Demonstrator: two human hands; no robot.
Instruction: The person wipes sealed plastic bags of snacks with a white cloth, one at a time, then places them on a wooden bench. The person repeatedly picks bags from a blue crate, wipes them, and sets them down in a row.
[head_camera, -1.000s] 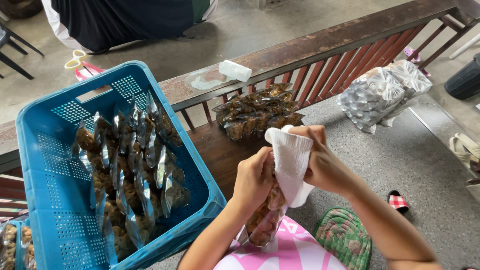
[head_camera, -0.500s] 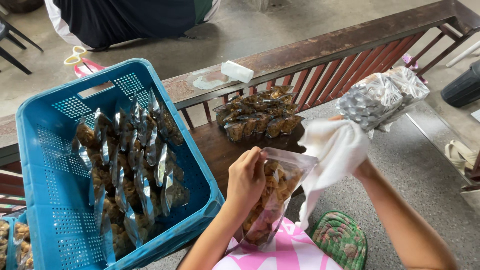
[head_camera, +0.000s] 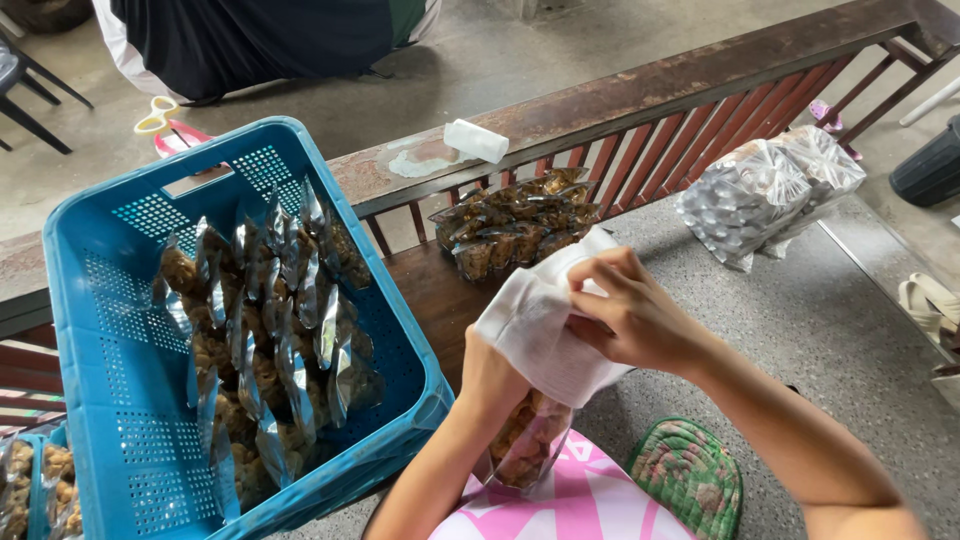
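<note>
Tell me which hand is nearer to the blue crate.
Left. The left hand holds the clear snack bag just beside the blue crate, near its right corner. The right hand presses the white cloth farther right, away from the crate.

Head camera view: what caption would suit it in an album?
Both hands, left hand and right hand, press a white cloth over a clear snack bag beside a blue crate.
</note>
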